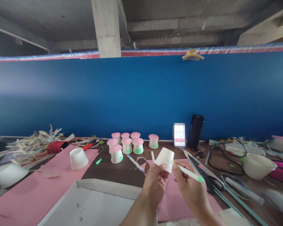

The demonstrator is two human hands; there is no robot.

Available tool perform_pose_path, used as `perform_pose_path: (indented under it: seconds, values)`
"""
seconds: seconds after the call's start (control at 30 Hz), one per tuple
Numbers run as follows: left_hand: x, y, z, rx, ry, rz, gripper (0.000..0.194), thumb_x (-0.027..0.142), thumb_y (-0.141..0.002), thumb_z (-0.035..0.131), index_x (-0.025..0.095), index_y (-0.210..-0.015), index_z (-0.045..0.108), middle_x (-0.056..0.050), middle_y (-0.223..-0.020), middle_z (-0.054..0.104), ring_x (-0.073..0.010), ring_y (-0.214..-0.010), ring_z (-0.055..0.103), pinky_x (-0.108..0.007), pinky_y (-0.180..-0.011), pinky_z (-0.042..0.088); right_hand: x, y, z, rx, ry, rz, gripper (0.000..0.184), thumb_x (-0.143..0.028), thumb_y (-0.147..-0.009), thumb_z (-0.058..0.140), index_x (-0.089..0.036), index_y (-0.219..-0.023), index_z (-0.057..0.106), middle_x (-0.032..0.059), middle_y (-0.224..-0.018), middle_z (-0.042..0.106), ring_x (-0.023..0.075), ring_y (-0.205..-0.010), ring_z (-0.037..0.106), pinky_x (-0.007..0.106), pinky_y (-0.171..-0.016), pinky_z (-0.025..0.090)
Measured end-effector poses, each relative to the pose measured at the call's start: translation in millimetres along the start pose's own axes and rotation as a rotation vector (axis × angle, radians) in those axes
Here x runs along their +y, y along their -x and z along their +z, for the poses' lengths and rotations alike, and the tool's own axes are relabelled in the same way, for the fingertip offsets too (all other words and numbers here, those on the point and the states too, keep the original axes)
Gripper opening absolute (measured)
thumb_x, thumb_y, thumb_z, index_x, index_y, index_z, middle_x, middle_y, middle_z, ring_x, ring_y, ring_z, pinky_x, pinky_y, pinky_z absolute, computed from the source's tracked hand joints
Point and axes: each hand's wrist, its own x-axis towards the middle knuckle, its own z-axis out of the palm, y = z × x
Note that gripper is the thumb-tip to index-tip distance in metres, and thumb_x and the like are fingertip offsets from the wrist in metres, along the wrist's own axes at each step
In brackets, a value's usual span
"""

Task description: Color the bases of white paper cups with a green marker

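In my left hand (157, 180) is a white paper cup (165, 158), tilted, its side turned toward my right hand. My right hand (191, 185) grips a white marker (188, 172) with a green end, its tip at the cup's wall, where a faint green mark shows. A small green marker cap (98, 161) lies on the dark table to the left. Beyond it stand several upturned cups (116, 157) with pink round tops and green patches; one such cup (153, 142) is set apart on the right. Another plain white cup (78, 158) rests upside down on pink paper.
A white box lid (108, 196) sits in front, left of my arms. Pink sheets (37, 191) lie on both sides. Scissors (212, 182), a black cylinder (196, 131) and a white tub (258, 166) are at the right. Paper strips (37, 141) are heaped left, before a blue partition (132, 94).
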Motion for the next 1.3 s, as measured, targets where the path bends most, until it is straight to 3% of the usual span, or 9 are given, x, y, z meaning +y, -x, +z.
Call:
perform_pose_path:
  seconds: [0.23,0.6,1.3]
  values:
    - [0.6,0.9,0.3,-0.026,-0.026,0.013,0.027,0.012,-0.068,0.068,0.014,-0.095,0.065,-0.008,-0.099,0.068,-0.0148,-0.087,0.063,-0.024,-0.084,0.047,-2.3,-0.1,-1.0,0.019,0.007,0.025,0.023,-0.038,-0.084,0.052,-0.020,-0.094,0.062,0.0026,-0.079,0.068,0.0144,-0.061,0.064,0.022,-0.055,0.050]
    - [2.7,2.4,0.7,-0.048,-0.019,0.001,0.021,0.010,-0.069,0.067,0.012,-0.090,0.066,-0.007,-0.090,0.068,-0.0125,-0.078,0.062,-0.022,-0.078,0.048,-0.9,0.0,-0.7,0.014,-0.016,0.011,0.021,-0.035,-0.084,0.051,-0.020,-0.094,0.062,0.0026,-0.078,0.068,0.0139,-0.060,0.063,0.022,-0.057,0.051]
    - [1.0,-2.2,-4.4,0.052,0.017,-0.006,0.018,0.008,-0.065,0.071,0.013,-0.080,0.064,-0.004,-0.080,0.067,-0.0108,-0.071,0.061,-0.021,-0.070,0.048,-2.5,0.0,-0.6,0.001,-0.024,0.024,0.021,-0.036,-0.084,0.052,-0.020,-0.094,0.061,0.0025,-0.078,0.068,0.0145,-0.062,0.063,0.023,-0.058,0.051]
